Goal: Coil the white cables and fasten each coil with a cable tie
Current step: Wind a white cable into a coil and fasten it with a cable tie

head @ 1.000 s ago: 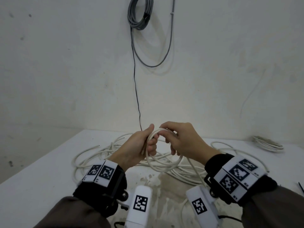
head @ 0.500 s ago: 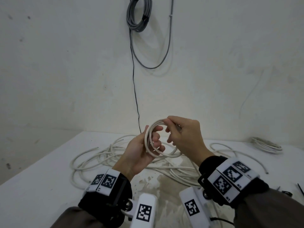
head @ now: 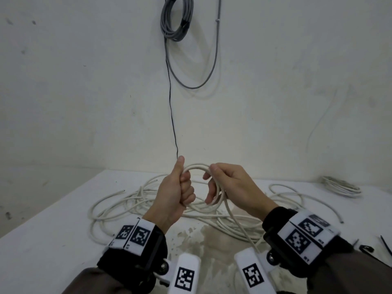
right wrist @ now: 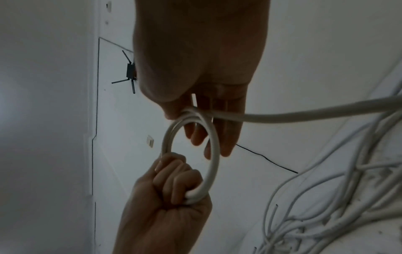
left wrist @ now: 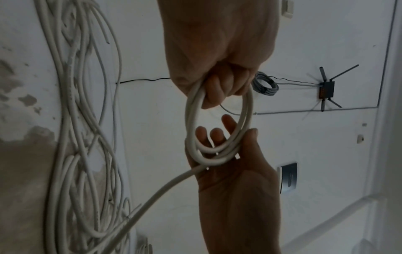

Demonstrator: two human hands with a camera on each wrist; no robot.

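A small coil of white cable (head: pixel 196 165) hangs in the air between both hands above the table. My left hand (head: pixel 176 194) grips its left side in a fist with the thumb up; the left wrist view shows that hand (left wrist: pixel 217 51) curled round the coil (left wrist: pixel 188 116). My right hand (head: pixel 229 187) holds the right side, with its thumb pinching the strands against the fingers that reach through the loop (right wrist: pixel 214 154). The cable's tail (head: pixel 237 223) runs from the right hand down to the loose white cable (head: pixel 140 196) spread on the table.
A finished white coil (head: pixel 341 186) lies at the table's far right. Black cable ties (head: pixel 367 248) lie at the right edge near my right wrist. A grey cable bundle (head: pixel 176 18) and a thin black wire (head: pixel 172 124) hang on the wall behind.
The left hand has closed into a fist on the coil with its thumb raised. The right hand has moved round to the coil's right side, and the hands now sit further apart.
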